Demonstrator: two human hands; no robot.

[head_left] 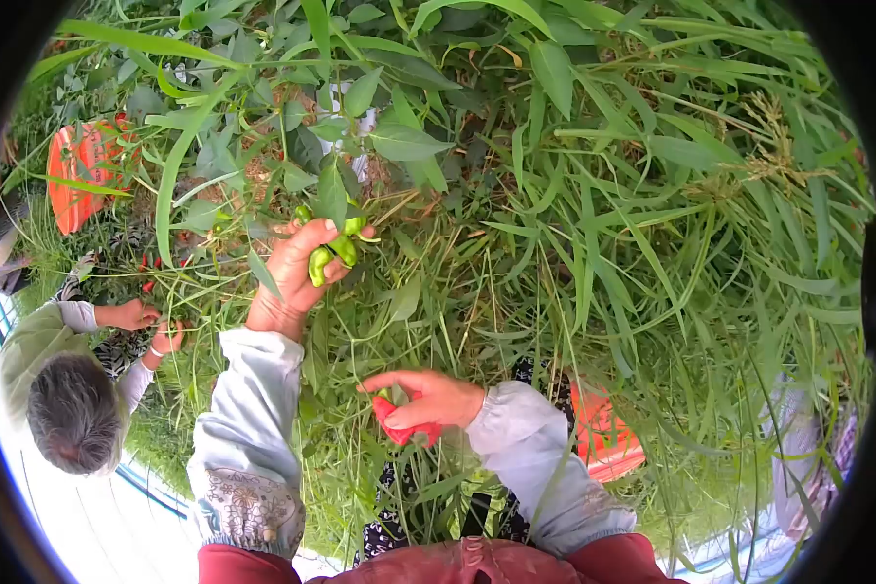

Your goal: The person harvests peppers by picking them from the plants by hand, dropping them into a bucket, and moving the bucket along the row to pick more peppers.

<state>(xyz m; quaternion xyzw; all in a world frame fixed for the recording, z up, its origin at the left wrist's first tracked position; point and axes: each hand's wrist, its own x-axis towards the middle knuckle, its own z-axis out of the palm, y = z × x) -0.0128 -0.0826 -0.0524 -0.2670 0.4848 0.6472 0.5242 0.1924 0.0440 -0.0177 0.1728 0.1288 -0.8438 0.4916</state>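
Observation:
My left hand [297,270] is raised among the leaves at centre left, its fingers closed around several green peppers [343,249]. Lower down, near the middle, my right hand [426,401] holds red peppers [407,419] under its thumb, with the index finger stretched out to the left. Pale sleeves cover both forearms. Leafy pepper plants [331,185] surround my left hand, and long grass lies beneath my right hand.
A co-worker [73,409] in a light green top reaches into plants at the left. An orange-red container [83,175] stands upper left, another [603,433] beside my right forearm. Tall grass [642,224] fills the right side. Patterned fabric [798,448] shows at the far right.

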